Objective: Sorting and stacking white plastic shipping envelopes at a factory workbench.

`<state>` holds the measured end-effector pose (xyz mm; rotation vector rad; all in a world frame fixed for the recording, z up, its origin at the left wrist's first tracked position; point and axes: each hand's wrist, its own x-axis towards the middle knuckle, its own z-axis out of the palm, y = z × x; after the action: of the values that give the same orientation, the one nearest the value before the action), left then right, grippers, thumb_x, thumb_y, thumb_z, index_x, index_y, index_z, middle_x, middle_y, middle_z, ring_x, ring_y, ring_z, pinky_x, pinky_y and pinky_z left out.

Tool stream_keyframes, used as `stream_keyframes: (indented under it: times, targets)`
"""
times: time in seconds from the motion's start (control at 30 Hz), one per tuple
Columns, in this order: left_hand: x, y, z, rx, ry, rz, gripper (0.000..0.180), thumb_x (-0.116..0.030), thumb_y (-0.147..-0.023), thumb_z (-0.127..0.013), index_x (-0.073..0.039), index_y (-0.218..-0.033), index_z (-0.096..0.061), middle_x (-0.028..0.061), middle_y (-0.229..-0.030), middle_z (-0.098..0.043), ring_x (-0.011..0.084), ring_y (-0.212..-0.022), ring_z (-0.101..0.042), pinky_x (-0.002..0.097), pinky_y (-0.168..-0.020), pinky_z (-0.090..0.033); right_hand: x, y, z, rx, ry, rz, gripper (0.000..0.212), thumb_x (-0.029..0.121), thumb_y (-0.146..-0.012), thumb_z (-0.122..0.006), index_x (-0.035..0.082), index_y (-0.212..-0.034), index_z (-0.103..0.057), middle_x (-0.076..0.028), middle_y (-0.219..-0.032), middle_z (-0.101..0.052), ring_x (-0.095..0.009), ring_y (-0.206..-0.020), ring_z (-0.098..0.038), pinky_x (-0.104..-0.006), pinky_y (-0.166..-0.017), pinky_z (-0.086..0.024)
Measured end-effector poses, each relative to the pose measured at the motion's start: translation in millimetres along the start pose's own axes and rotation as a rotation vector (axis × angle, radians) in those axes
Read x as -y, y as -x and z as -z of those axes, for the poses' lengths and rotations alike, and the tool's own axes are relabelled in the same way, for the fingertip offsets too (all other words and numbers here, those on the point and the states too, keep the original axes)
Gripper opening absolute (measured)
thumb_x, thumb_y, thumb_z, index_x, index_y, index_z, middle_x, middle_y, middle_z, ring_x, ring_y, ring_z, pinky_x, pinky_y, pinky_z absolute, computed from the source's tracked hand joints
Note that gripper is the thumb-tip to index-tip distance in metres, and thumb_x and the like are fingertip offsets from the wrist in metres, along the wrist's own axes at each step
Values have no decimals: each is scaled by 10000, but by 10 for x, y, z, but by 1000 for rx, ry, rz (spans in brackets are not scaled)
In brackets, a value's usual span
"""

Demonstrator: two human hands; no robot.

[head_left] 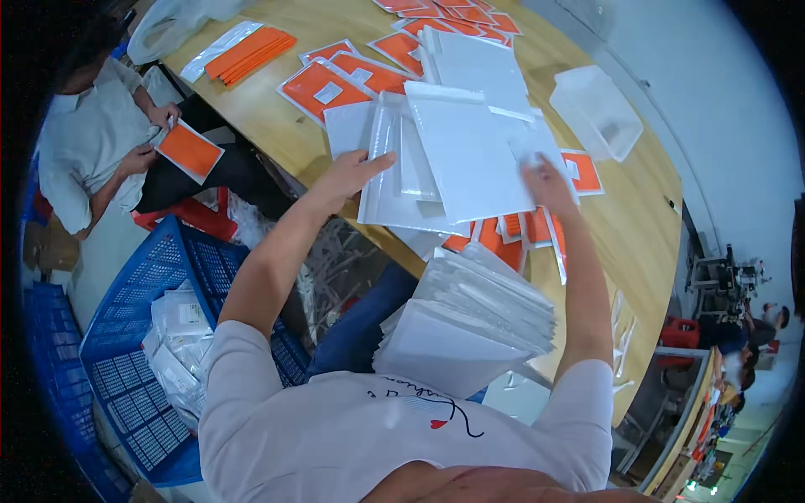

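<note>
White flat packets [474, 155] in clear plastic sleeves lie loosely stacked and fanned out on the wooden table in front of me. My left hand [352, 178] grips the left edge of this stack, thumb on top and the other fingers mostly hidden. At the stack's right edge is my right hand [547, 180], its fingers blurred, so their hold cannot be made out. A thick pile of similar white packets [465, 314] rests close to my body. Several orange packets [323, 90] with white borders lie beyond and partly beneath the white ones.
A translucent plastic bin [595, 113] stands at the right on the wooden table [650, 218]. Orange strips [250, 54] lie at the far left. A blue basket [134, 335] with bagged packets stands on my left. Another person [101, 142] sits there holding an orange packet [191, 151].
</note>
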<state>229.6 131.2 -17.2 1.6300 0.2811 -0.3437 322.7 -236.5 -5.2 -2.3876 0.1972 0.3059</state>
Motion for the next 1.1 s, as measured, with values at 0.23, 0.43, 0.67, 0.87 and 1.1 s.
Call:
stream_keyframes:
  times: [0.23, 0.43, 0.67, 0.87, 1.1]
  targets:
    - [30, -51, 27, 13, -4, 37, 620, -457, -842, -622, 40, -1202, -535, 179, -1095, -600, 274, -921, -603, 378, -763, -501, 159, 327, -92, -12, 158, 504, 663, 373, -774, -687, 54, -1320, -487, -164, -1273, -532, -279, -1140, -517, -361, -940, -440]
    - [-88, -22, -32, 23, -51, -23, 669, -448, -809, -662, 74, -1202, -517, 207, -1123, -592, 299, -964, -608, 399, -797, -508, -174, 442, -146, -77, 454, 548, 557, 276, -780, -674, 68, -1278, -533, -128, -1300, -532, -258, -1134, -532, -346, -933, -448]
    - [-80, -46, 1, 23, 66, 56, 716, -497, -818, -638, 65, -1236, -486, 211, -1155, -571, 296, -1006, -589, 423, -828, -489, -94, 669, 171, -13, 259, 482, 419, 156, -813, -607, 90, -1227, -583, -123, -1205, -604, -277, -1028, -595, -342, -853, -483]
    - [-142, 25, -25, -22, 100, 73, 744, -553, -830, -601, 57, -1239, -479, 202, -1147, -568, 288, -994, -586, 415, -827, -485, -111, 871, 509, -256, 414, 465, 353, 90, -848, -550, 63, -1196, -602, -128, -979, -681, -265, -819, -629, -332, -729, -492]
    - [-78, -19, 0, 21, 90, 95, 719, -562, -836, -591, 46, -1208, -500, 188, -1105, -581, 274, -934, -604, 369, -772, -500, -192, 1000, 1183, -637, 35, 316, 294, 86, -910, -530, 21, -1191, -584, -125, -973, -673, -182, -808, -616, -274, -711, -475]
